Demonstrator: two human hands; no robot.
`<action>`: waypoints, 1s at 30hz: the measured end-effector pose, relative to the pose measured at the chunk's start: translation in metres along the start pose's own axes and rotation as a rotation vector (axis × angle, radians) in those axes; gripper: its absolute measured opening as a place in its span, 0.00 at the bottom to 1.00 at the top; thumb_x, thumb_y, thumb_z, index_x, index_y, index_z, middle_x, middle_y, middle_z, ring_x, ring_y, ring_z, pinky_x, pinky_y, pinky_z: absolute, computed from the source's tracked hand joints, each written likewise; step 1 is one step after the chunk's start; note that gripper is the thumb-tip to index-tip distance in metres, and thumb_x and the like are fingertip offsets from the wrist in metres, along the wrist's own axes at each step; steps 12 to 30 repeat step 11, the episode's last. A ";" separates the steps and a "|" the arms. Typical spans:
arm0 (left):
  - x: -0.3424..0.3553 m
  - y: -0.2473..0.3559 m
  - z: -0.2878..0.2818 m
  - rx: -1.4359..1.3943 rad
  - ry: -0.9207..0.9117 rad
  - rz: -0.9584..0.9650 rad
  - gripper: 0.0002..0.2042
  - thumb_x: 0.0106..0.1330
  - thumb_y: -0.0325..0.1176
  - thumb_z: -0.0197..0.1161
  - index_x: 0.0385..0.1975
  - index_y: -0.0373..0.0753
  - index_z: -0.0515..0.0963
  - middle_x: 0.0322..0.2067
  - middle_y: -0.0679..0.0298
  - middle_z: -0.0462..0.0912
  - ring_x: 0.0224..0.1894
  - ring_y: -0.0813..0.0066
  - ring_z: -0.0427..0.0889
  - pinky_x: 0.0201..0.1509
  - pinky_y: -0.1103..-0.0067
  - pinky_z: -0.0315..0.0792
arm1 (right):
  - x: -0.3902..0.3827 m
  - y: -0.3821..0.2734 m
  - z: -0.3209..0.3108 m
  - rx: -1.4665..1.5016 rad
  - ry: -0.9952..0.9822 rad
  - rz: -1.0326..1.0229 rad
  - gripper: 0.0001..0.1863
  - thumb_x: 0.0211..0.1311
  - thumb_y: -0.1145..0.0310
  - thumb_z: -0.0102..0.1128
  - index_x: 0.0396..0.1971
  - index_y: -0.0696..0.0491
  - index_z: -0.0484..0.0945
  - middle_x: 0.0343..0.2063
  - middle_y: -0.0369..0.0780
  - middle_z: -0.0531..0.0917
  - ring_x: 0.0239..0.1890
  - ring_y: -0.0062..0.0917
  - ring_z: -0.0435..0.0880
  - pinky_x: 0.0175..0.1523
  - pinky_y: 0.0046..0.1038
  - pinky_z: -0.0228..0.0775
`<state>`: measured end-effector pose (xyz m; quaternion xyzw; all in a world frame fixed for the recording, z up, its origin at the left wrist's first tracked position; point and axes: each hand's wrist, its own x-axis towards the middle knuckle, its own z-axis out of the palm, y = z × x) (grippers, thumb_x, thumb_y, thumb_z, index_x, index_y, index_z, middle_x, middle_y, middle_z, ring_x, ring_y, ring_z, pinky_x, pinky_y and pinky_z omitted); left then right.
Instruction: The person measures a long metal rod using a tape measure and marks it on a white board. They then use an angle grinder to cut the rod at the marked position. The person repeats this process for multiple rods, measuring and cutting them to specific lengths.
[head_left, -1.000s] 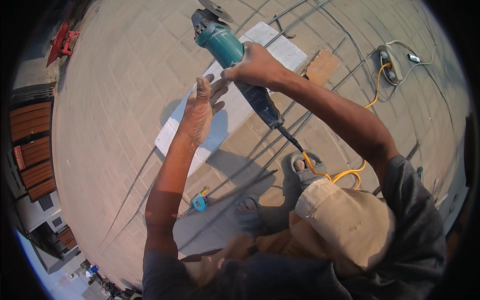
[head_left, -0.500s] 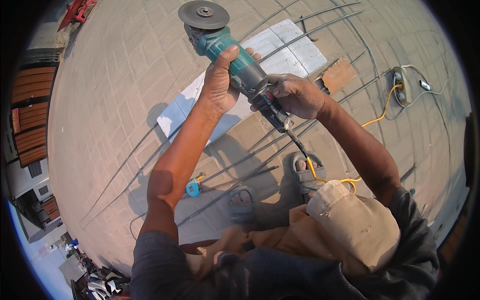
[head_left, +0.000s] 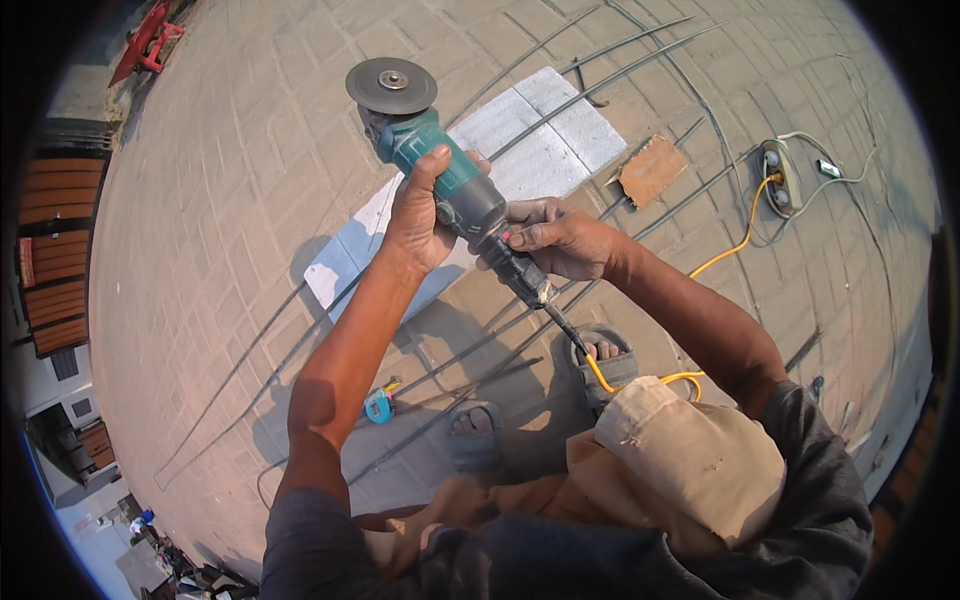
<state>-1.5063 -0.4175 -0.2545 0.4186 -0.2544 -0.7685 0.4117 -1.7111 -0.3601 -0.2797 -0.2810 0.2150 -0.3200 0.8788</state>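
Both my hands hold a green and black angle grinder point(head_left: 468, 195) up above the paving, its dark cutting disc point(head_left: 392, 86) at the far end, face up. My left hand point(head_left: 420, 215) wraps round the green body, thumb on top. Further back, my right hand point(head_left: 565, 238) grips the black rear handle, its thumb at the red switch. A cord joined to yellow cable point(head_left: 600, 374) runs from the handle's end toward my feet. Whether the disc is spinning I cannot tell. Beneath lies a pale, white-grey panel point(head_left: 560, 130) with thin metal rods point(head_left: 620, 72) across it.
Right of the panel are a brown board piece point(head_left: 653, 171) and a power strip point(head_left: 778, 190) with the yellow cable plugged in. A blue tape measure point(head_left: 378, 406) lies near my sandalled feet point(head_left: 474, 420). Something red point(head_left: 148, 42) stands far left.
The grinder and both hands have shifted slightly left and down in view. The ground things have also shifted a little in the picture. My grip stays on the grinder, with the right thumb now over the switch.
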 end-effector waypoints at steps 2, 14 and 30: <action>0.000 0.001 0.001 -0.003 0.014 0.007 0.28 0.57 0.52 0.73 0.47 0.36 0.76 0.40 0.57 0.83 0.42 0.69 0.84 0.46 0.71 0.82 | 0.001 0.000 0.000 0.007 -0.010 -0.003 0.30 0.63 0.65 0.67 0.60 0.66 0.71 0.48 0.46 0.83 0.53 0.31 0.82 0.61 0.34 0.71; 0.003 -0.001 -0.008 0.001 -0.049 -0.023 0.29 0.57 0.51 0.73 0.50 0.35 0.74 0.42 0.56 0.83 0.45 0.67 0.84 0.49 0.69 0.83 | 0.002 0.014 0.002 0.022 0.009 -0.011 0.33 0.61 0.65 0.69 0.62 0.65 0.70 0.48 0.45 0.83 0.54 0.31 0.82 0.62 0.35 0.70; 0.003 -0.001 -0.008 0.001 -0.049 -0.023 0.29 0.57 0.51 0.73 0.50 0.35 0.74 0.42 0.56 0.83 0.45 0.67 0.84 0.49 0.69 0.83 | 0.002 0.014 0.002 0.022 0.009 -0.011 0.33 0.61 0.65 0.69 0.62 0.65 0.70 0.48 0.45 0.83 0.54 0.31 0.82 0.62 0.35 0.70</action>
